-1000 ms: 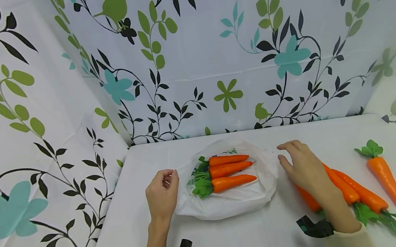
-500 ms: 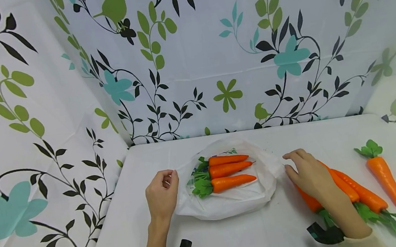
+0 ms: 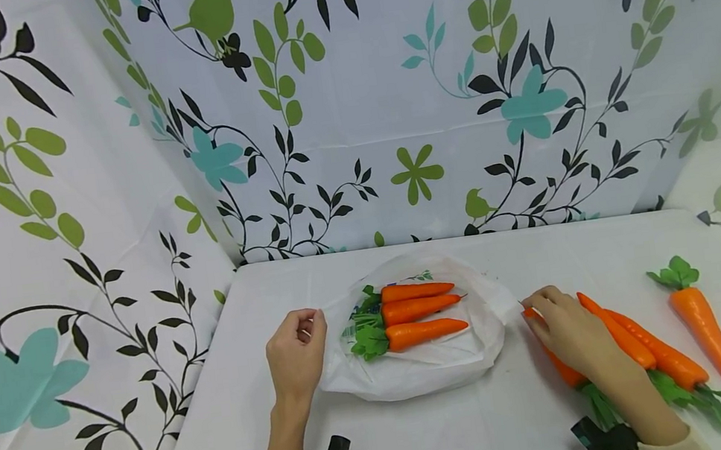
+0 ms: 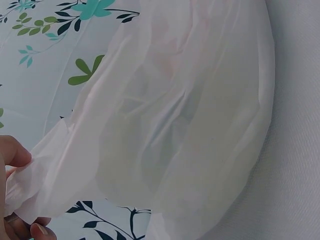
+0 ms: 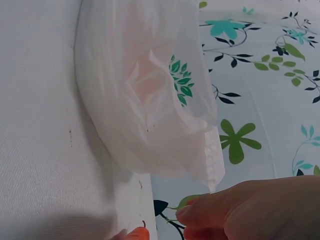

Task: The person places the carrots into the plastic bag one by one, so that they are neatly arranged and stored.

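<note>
A white plastic bag (image 3: 413,380) lies spread on the table, with three carrots (image 3: 420,309) and their green tops in its mouth. My left hand (image 3: 297,353) pinches the bag's left edge between thumb and fingers; the left wrist view shows the thin film gathered there. To the right of the bag, my right hand (image 3: 569,327) is over a loose carrot (image 3: 560,365), covering its middle. In the right wrist view that carrot's orange tip (image 5: 139,233) is beside the thumb, with a gap to the bent fingers (image 5: 200,212).
Two more carrots (image 3: 659,349) lie side by side beyond my right hand, leafy tops toward me. Another carrot (image 3: 705,333) lies apart at the far right. Patterned curtains (image 3: 346,107) hang behind and beside the white table (image 3: 414,443).
My right hand has moved toward me and slightly right, from beside the bag's right edge down over the loose carrot. The left hand and bag have stayed in place.
</note>
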Motion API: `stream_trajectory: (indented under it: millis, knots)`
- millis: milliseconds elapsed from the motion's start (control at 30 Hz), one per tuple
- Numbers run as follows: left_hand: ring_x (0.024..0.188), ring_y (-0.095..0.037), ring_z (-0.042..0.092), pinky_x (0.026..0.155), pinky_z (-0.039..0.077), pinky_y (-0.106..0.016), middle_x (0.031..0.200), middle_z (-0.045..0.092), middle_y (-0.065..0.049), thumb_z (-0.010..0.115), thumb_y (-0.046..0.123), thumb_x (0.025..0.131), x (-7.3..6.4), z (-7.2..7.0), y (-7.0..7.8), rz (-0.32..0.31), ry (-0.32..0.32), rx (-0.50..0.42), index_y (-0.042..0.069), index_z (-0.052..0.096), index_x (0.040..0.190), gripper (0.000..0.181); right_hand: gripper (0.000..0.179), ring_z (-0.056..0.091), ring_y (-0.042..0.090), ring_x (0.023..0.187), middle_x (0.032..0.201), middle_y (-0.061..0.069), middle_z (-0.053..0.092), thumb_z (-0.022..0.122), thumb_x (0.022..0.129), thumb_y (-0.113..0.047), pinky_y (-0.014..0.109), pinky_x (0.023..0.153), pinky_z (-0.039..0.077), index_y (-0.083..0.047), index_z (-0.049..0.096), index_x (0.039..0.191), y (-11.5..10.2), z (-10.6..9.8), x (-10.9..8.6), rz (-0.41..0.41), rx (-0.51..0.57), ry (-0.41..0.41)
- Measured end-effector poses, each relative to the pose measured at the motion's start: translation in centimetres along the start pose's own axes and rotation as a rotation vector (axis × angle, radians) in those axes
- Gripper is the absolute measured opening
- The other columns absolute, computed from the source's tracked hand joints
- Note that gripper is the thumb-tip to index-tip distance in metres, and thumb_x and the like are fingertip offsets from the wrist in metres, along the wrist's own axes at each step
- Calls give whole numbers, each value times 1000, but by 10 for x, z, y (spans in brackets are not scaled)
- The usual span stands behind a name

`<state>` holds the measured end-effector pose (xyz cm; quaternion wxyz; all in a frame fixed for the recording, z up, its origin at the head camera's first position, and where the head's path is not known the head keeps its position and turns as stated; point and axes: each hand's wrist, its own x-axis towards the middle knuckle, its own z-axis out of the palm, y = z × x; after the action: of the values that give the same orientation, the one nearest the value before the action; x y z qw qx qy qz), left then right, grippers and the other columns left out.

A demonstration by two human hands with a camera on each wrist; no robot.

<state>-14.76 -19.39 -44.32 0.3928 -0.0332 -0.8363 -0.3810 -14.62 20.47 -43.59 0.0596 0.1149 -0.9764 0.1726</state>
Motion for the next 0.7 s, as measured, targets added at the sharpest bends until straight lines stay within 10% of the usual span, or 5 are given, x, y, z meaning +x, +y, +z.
stream_trajectory:
  millis: [700]
  knots:
    - [57, -10, 54, 56, 42, -11, 66, 64, -5, 71, 12, 90, 0, -2, 0, -18, -5, 2, 3, 73, 89, 9, 10, 61, 25, 84, 110, 11, 63, 73, 88, -14, 43, 62, 57, -17, 76, 97, 5, 9, -14, -24, -45, -64]
